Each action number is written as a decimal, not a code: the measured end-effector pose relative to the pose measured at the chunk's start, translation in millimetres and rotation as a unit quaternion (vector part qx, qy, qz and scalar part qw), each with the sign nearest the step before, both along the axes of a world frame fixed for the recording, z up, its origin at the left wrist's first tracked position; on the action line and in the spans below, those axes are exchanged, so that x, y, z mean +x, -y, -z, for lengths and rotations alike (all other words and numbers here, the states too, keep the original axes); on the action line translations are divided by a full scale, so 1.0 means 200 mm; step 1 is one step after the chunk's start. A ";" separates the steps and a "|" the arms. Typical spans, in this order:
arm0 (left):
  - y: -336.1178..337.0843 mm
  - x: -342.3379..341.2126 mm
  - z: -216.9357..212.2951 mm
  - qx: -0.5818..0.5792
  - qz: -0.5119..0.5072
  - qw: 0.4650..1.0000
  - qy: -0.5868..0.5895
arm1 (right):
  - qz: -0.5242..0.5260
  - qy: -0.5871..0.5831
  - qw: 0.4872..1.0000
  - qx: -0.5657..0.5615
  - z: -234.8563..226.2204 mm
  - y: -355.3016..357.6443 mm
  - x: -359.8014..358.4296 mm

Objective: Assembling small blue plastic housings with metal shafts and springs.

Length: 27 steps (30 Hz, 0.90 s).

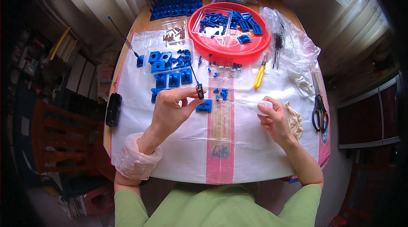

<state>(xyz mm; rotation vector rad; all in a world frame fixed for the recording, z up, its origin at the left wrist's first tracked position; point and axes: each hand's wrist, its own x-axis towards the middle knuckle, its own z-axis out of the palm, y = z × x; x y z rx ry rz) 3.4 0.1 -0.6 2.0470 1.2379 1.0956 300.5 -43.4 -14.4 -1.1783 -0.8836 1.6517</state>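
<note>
The left hand [172,106] pinches a black coiled metal spring with a thin straight rod [199,91], its fingertips hiding the lower coils; whether these meet the blue square plastic base [204,106] below, partly covered by the thumb, I cannot tell; both are near the middle of the table [139,25]; the rod points upward, its long axis leaning toward the far left corner; the right hand [276,117] grasps a small white plastic bottle [264,106], partly hidden by its fingers, its tip hard to make out.

Left hand [172,107] in pinch, right hand [275,118] curled in grip; forearms [302,157] angled inward.
</note>
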 end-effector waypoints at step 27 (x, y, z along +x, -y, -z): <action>0.00 0.00 0.00 0.005 0.009 1.000 -0.003 | -0.007 0.008 1.000 -0.024 0.02 -0.02 -0.02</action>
